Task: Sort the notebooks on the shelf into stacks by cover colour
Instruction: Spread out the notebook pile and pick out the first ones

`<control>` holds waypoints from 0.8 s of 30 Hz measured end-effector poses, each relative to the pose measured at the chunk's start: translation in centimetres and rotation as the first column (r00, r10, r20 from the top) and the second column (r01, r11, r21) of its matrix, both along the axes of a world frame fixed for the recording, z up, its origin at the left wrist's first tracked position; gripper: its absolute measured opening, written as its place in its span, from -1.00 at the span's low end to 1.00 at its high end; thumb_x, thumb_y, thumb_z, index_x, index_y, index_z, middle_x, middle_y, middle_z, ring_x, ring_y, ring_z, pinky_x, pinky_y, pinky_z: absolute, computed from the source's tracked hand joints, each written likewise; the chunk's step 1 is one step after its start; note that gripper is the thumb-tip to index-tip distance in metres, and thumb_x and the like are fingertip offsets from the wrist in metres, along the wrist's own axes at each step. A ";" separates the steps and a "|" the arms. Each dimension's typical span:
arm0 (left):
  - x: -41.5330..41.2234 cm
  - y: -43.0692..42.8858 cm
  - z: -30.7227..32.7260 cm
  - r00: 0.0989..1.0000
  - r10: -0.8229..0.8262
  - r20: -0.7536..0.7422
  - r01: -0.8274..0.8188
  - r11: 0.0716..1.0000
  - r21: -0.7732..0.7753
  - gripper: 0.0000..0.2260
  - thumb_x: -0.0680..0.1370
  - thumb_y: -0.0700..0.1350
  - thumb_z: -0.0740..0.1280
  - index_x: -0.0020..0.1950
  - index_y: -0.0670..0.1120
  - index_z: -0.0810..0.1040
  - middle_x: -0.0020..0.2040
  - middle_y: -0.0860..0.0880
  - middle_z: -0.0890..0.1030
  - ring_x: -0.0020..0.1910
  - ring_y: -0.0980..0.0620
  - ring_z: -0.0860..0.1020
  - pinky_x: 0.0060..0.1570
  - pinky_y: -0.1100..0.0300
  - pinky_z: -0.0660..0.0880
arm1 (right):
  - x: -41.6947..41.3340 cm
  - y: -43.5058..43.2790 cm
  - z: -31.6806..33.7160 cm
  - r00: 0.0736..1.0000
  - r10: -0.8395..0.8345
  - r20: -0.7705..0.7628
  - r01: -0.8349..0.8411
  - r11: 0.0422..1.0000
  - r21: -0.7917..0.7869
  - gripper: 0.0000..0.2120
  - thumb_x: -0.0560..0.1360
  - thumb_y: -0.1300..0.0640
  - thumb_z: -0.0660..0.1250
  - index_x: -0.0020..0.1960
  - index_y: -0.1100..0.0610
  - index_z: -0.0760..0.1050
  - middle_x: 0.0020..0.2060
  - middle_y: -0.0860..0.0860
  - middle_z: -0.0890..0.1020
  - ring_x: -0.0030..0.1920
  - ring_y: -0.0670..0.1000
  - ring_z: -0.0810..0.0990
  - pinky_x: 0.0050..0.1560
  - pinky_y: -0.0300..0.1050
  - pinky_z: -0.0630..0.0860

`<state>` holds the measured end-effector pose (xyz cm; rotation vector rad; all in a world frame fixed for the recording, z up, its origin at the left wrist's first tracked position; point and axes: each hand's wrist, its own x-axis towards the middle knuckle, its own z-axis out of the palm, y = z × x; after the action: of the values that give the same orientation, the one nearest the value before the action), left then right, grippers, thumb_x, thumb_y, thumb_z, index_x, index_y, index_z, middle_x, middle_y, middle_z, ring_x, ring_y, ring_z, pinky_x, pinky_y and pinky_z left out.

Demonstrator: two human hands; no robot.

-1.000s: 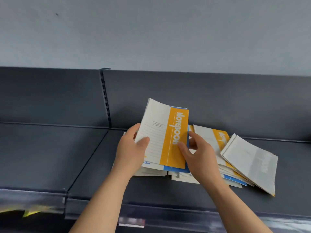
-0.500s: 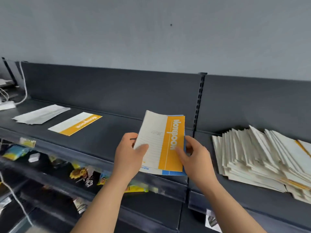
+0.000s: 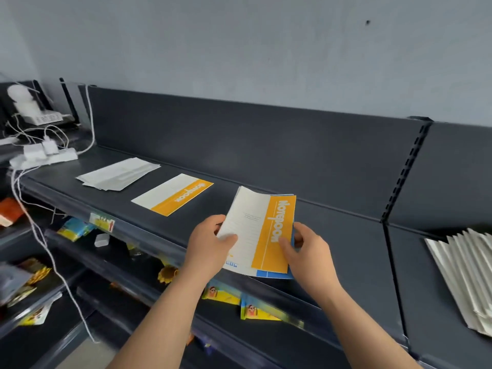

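Head view: a small bundle of notebooks (image 3: 262, 235) is held in both hands above the front part of the shelf (image 3: 343, 251), clear of its surface. The bundle's left edge is gripped by the left hand (image 3: 210, 242), with the thumb laid on the pale cover and the fingers (image 3: 218, 227) curled behind it. The right edge is pinched by the right hand (image 3: 306, 253), whose fingers are spread over the orange band. The bundle is tilted towards the camera, presumably so that the covers can be read and the top copy slid off. An orange-banded notebook is seen on top, and a blue notebook (image 3: 275, 274) shows beneath it along the bottom and right edges.

Two sorted places are laid out further left on the same shelf: a single orange notebook (image 3: 173, 194) lying flat, and beyond it a pale stack (image 3: 118, 173). They are kept apart, it is judged, so that the colours are not mixed. The held bundle is near the lying orange notebook, to its right, so the top copy is probably meant for it. No blue stack is seen. The unsorted pile (image 3: 463, 275) is fanned out in the next bay at the far right, beyond the upright, so much of the sorting is judged to remain.
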<state>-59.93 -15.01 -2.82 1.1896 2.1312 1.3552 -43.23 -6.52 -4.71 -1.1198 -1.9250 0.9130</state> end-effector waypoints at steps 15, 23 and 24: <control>-9.2 7.6 -1.9 0.996 -0.044 -0.075 0.033 0.990 -0.138 -0.76 0.52 -0.20 0.33 0.18 -0.03 0.55 0.08 0.05 0.62 0.02 0.06 0.57 -0.30 0.36 0.45 | -8.5 7.3 -1.5 0.943 -0.027 0.332 0.017 0.999 0.033 -0.78 0.53 -0.04 0.27 -0.24 0.01 0.36 -0.41 -0.11 0.48 -0.43 -0.13 0.44 -0.42 -0.30 0.28; -13.0 8.9 -3.0 0.989 -0.122 -0.086 0.105 0.978 -0.183 -0.75 0.51 -0.17 0.36 0.17 0.01 0.49 0.08 0.06 0.56 -0.01 0.07 0.55 -0.36 0.40 0.41 | -11.2 7.2 -1.7 0.852 -0.083 0.517 0.084 0.996 0.021 -0.77 0.51 -0.10 0.23 -0.16 0.05 0.45 -0.35 -0.06 0.55 -0.32 -0.03 0.54 -0.10 -0.09 0.44; -13.4 9.0 -3.1 0.987 -0.132 -0.089 0.113 0.974 -0.195 -0.76 0.50 -0.15 0.37 0.15 0.01 0.47 0.07 0.05 0.55 -0.03 0.07 0.54 -0.38 0.41 0.39 | -11.5 7.0 -1.6 0.837 -0.101 0.538 0.098 0.995 0.034 -0.76 0.51 -0.11 0.23 -0.16 0.05 0.46 -0.35 -0.06 0.55 -0.32 -0.04 0.54 -0.12 -0.11 0.42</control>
<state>-73.31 -6.00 -5.88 1.3120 2.1599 1.0348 -54.71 0.52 -6.33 -1.5865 -2.2779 0.5640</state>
